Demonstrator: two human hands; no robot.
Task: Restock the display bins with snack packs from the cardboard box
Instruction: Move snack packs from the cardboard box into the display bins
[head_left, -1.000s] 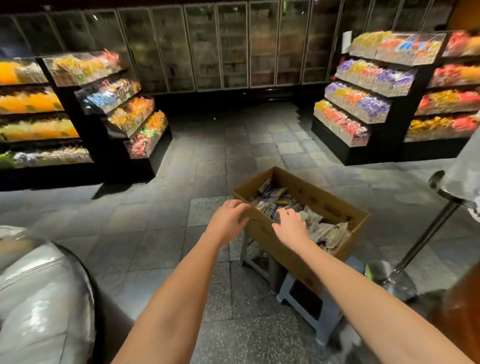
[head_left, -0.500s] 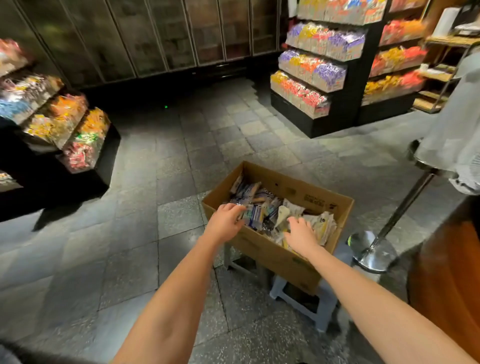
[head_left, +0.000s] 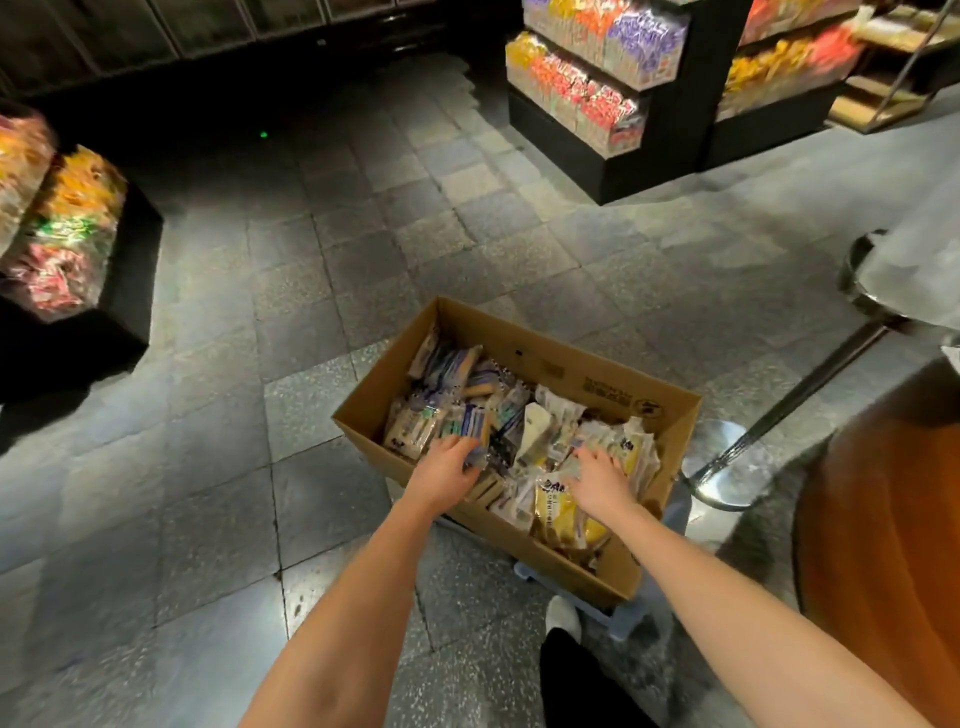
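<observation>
Left hand (head_left: 441, 470): reaching into the near left part of the box, fingers bent down over a blue-and-white pack; I cannot tell whether it has closed on the pack or only touches it.
Right hand (head_left: 597, 480): released, with fingers spread and lying on the pale and yellow packs at the near right of the box.
Snack packs (head_left: 530, 431): a loose, jumbled heap of small crinkly wrappers in white, blue, tan and yellow, some flat and some on edge (the print is too small to read). They fill most of the box floor.
Cardboard box (head_left: 571, 371): brown, open-topped and set at a slant to the viewer, resting on a low pale-blue stool (head_left: 628, 621) on the grey tiled floor (head_left: 208, 415).
Display bins (head_left: 587, 98): tiered racks of bright sweets, one well apart at upper right, and another (head_left: 72, 228) at far left.
Step in hand: gathering a load of packs from the box, early in a restocking trip.
Next move: likely to call for closing both hands round a bundle, lifting it without spilling the slippery wrappers, and carrying it to a bin.
</observation>
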